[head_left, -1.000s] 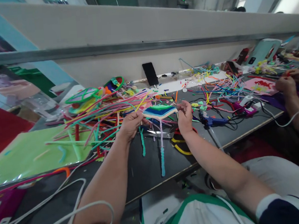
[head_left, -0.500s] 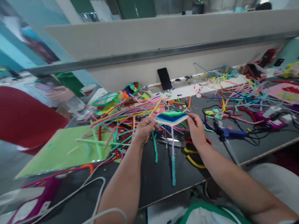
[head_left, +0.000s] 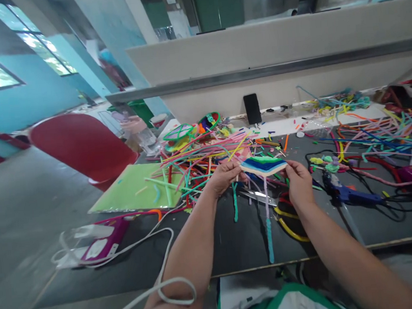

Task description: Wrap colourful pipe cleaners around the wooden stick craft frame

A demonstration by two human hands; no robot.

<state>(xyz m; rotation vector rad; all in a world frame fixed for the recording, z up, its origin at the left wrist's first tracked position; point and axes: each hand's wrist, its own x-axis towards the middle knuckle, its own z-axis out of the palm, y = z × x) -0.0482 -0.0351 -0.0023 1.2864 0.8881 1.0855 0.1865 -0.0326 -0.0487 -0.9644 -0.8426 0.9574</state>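
Observation:
Above the table I hold a striped pipe-cleaner piece (head_left: 264,166) in bands of green, dark blue, light blue and cream. My left hand (head_left: 224,178) pinches its left corner, and my right hand (head_left: 300,180) pinches the right one. A lilac and turquoise strand (head_left: 269,230) hangs down from its middle, and a shorter teal strand (head_left: 235,203) dangles by my left hand. Scissors (head_left: 290,224) with yellow and red-lined black handles lie below my right hand, their blades partly behind the strand.
Loose pipe cleaners (head_left: 198,150) are heaped behind my hands, with more (head_left: 390,133) at the right. A blue glue gun (head_left: 355,194) with dark cords lies right. At left are a green sheet (head_left: 123,189), a purple power strip (head_left: 105,239) and a white cable (head_left: 166,262). A phone (head_left: 252,109) leans against the partition.
The view has swung left, so the table and both hands appear farther right. Both hands keep their hold on the striped piece, which is tilted slightly more toward me.

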